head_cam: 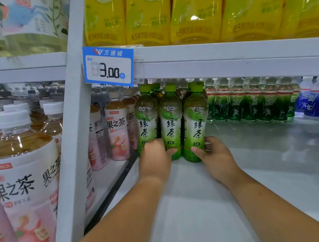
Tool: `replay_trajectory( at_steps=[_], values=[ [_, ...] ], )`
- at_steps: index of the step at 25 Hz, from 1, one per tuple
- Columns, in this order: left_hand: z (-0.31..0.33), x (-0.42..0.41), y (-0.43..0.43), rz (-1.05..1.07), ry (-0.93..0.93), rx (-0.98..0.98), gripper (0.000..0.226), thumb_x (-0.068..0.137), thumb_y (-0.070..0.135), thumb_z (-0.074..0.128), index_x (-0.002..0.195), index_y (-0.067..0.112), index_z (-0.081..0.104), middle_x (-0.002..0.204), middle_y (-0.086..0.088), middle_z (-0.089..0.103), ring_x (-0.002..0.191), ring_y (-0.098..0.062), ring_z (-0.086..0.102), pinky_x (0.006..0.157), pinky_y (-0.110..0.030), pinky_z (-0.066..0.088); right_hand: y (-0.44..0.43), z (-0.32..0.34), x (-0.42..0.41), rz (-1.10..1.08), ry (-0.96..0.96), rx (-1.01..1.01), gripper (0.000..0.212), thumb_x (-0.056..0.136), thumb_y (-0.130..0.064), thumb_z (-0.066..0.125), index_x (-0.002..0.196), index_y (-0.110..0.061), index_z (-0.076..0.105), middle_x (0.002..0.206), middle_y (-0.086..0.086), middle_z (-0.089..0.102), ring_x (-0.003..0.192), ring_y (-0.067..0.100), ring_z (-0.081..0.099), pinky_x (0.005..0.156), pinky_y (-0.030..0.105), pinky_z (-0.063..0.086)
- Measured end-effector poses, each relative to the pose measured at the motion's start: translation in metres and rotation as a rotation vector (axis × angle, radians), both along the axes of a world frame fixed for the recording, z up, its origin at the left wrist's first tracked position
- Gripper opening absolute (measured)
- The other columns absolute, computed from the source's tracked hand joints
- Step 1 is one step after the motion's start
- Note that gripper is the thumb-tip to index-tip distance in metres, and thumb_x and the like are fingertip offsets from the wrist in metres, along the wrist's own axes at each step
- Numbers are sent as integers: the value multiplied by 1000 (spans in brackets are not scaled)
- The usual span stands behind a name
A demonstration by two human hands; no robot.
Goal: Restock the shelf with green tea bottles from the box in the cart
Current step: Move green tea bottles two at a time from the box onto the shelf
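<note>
A: Where's the stock?
B: Front row of three green tea bottles point(170, 109) upright on shelf point(232, 172), more behind, just right of peach tea bottles point(117, 131).
A: Handling?
B: Look full, so prob. weighty. Thin plastic walls likely give under squeeze; label sleeve slick. Take low on body or at waist, not by cap.
A: Hands?
B: Both arms reach fwd, wrists low. The left hand point(156, 154) wraps foot of middle bottle point(171, 131), thumb across front, fingertips hidden. The right hand point(212, 151) clasps base of right bottle point(196, 126), thumb in front, fingers behind.
</note>
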State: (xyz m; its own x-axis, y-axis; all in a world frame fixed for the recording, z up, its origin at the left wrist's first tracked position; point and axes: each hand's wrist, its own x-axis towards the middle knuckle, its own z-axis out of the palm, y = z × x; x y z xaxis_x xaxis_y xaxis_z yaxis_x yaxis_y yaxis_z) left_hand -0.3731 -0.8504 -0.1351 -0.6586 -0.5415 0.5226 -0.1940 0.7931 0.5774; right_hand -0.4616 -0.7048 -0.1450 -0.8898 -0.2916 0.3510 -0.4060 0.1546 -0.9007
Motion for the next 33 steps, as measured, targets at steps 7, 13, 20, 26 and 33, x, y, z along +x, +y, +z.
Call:
replay_trajectory(
  at_steps=[7, 13, 20, 26, 33],
  values=[
    [-3, -1, -3, 0, -2, 8, 27, 87, 39, 75, 91, 13, 70, 87, -4, 71, 83, -26, 66, 74, -37, 55, -1, -2, -2, 7, 34, 29, 35, 91, -23, 71, 123, -16, 58, 96, -7, 61, 93, 18, 63, 81, 28, 49],
    [-1, 6, 0, 73, -48, -57, 32, 89, 50, 69, 97, 19, 68, 92, 0, 69, 87, -25, 66, 74, -35, 55, -1, 0, -2, 18, 17, 39, 34, 93, -24, 68, 125, -17, 57, 106, 0, 65, 94, 17, 64, 79, 26, 48],
    [11, 33, 20, 37, -176, 137, 37, 96, 41, 61, 123, 16, 63, 111, -7, 70, 105, -32, 65, 90, -37, 53, 7, 8, 20, -61, 23, 236, 45, 97, -37, 60, 132, -10, 51, 118, 7, 65, 100, 21, 59, 82, 24, 41],
    [15, 69, 49, -180, -191, 392, 55, 98, 58, 42, 138, 21, 51, 131, -8, 60, 124, -32, 54, 105, -43, 44, 28, 21, 75, -64, -34, 189, 41, 98, -37, 57, 132, -15, 54, 120, 5, 65, 97, 17, 56, 79, 25, 39],
    [25, 115, 77, -358, -252, 462, 66, 99, 59, 39, 145, 13, 49, 145, -6, 54, 134, -23, 49, 111, -33, 36, 81, 22, 123, -49, -116, 190, 37, 102, -38, 49, 132, -19, 56, 117, -3, 60, 106, 15, 54, 90, 28, 40]
  ],
)
